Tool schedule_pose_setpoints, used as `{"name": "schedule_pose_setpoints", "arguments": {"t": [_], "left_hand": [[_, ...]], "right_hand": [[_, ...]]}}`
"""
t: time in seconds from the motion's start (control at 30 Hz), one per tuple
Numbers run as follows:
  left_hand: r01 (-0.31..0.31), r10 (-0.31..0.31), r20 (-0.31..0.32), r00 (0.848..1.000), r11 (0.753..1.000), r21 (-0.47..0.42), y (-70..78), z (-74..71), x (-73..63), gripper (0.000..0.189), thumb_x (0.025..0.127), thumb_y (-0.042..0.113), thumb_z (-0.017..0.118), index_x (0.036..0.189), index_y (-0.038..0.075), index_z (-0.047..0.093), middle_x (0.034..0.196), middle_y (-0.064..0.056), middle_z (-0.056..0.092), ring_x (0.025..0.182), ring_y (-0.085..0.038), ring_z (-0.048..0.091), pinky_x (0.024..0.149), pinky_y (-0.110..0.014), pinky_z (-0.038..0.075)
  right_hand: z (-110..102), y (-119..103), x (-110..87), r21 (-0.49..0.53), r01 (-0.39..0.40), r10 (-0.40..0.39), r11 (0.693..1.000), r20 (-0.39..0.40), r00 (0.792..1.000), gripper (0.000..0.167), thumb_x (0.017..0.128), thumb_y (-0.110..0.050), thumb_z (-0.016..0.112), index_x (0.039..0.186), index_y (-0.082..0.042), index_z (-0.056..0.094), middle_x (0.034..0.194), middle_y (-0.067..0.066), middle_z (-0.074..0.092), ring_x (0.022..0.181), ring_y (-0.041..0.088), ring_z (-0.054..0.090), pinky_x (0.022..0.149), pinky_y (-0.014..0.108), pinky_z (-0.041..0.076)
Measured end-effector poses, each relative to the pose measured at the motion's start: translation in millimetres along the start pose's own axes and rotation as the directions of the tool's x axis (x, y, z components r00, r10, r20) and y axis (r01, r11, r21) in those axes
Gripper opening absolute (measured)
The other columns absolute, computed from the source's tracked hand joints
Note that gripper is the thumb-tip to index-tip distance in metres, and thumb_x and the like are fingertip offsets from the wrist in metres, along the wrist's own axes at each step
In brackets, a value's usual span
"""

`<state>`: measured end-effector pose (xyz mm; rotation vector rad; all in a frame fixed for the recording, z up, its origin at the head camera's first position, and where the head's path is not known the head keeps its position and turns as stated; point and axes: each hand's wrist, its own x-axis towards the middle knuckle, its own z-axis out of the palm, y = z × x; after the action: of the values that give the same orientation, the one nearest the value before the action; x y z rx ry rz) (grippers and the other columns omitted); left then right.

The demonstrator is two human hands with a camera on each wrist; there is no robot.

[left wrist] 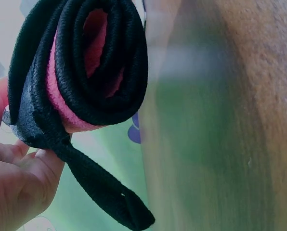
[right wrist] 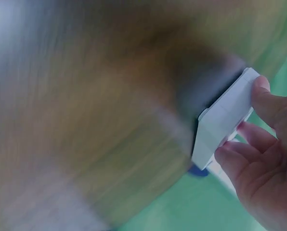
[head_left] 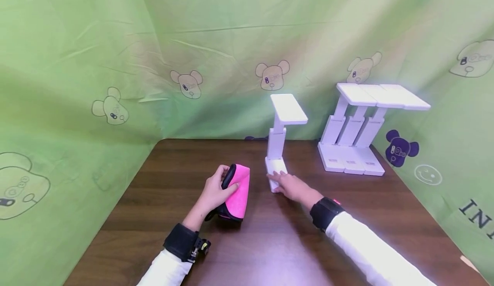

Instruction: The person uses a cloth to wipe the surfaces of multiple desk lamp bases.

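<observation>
A rolled pink cloth (head_left: 240, 194) with black edging is in my left hand (head_left: 214, 191), thumb over its pink face and fingers behind it. The left wrist view shows the roll's coiled end, with a black fabric loop (left wrist: 107, 190) hanging from its side. To the right stands a white folding desk lamp (head_left: 275, 144), upright, its flat lit head tilted out over its base. My right hand (head_left: 296, 188) grips the front part of that base (right wrist: 225, 118), thumb on one side and fingers on the other, as the right wrist view shows.
Three more white desk lamps (head_left: 351, 151) stand side by side at the back right of the brown wooden table (head_left: 185, 161), their heads lit. Green fabric (head_left: 227, 24) printed with bear heads hangs behind and along both sides of the table.
</observation>
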<state>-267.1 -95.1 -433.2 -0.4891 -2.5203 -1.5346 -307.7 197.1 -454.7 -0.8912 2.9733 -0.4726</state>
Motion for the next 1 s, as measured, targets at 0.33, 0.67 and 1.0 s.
{"name": "schedule_pose_setpoints", "arguments": {"t": [0.33,0.67,1.0], "left_hand": [[-0.025,0.025,0.028,0.999,1.0,-0.001,3.5,2.9,-5.0,0.041,0.086,0.011,0.079,0.119,0.009,0.055,0.102,-0.01,0.064,0.075,-0.015,0.059,0.068,-0.029,0.052],[-0.005,0.006,0.044,0.999,1.0,-0.007,2.9,6.6,-6.8,0.04,0.087,0.012,0.078,0.119,0.009,0.055,0.102,-0.009,0.064,0.074,-0.014,0.059,0.069,-0.027,0.051],[0.005,-0.004,0.05,0.999,1.0,-0.014,-0.9,11.5,-6.3,0.039,0.087,0.012,0.079,0.117,0.009,0.055,0.101,-0.009,0.064,0.072,-0.014,0.058,0.068,-0.027,0.051]], "right_hand": [[-15,71,8.5,-0.09,-0.083,0.078,0.992,-0.062,0.995,0.046,0.097,-0.004,0.064,0.142,0.003,0.055,0.145,0.035,0.047,0.131,0.055,0.046,0.105,0.062,0.041],[-22,112,4.5,-0.103,-0.178,0.171,0.979,-0.071,0.983,0.048,0.096,0.002,0.06,0.144,0.005,0.051,0.146,0.037,0.043,0.134,0.058,0.04,0.109,0.064,0.035],[-26,133,4.6,-0.082,-0.214,0.208,0.973,-0.076,0.975,0.05,0.095,0.005,0.059,0.144,0.007,0.049,0.147,0.039,0.04,0.135,0.06,0.037,0.11,0.064,0.032]]}}
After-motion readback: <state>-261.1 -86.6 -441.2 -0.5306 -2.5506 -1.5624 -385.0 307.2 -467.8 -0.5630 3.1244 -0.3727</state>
